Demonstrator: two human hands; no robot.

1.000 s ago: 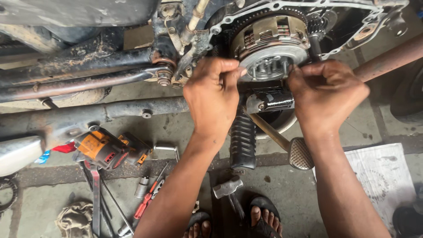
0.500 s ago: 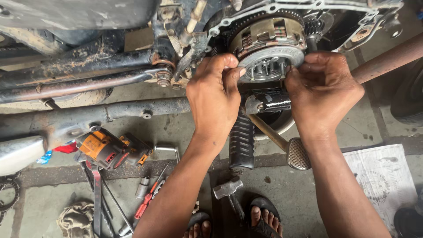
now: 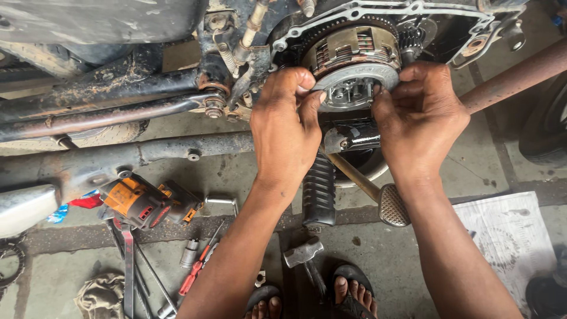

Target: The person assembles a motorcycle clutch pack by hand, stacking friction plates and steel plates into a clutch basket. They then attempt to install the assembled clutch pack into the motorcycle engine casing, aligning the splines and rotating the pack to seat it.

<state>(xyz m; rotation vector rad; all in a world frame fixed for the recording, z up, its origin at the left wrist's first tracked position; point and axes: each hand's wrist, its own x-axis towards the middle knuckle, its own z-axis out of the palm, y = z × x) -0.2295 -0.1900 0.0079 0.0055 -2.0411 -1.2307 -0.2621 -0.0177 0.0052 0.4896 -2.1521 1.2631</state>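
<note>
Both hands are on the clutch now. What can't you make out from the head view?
- Fingertips of the left hand and right hand: curled against the clutch assembly, so the grip is unclear.
- Clutch lower rim: hidden behind both hands.
- Engine case: cut off by the top edge.
- Small tools on the floor: too small to identify.

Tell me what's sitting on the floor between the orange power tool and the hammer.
In the head view, a red-handled screwdriver and a small metal socket lie between the orange power tool and the hammer.
</note>
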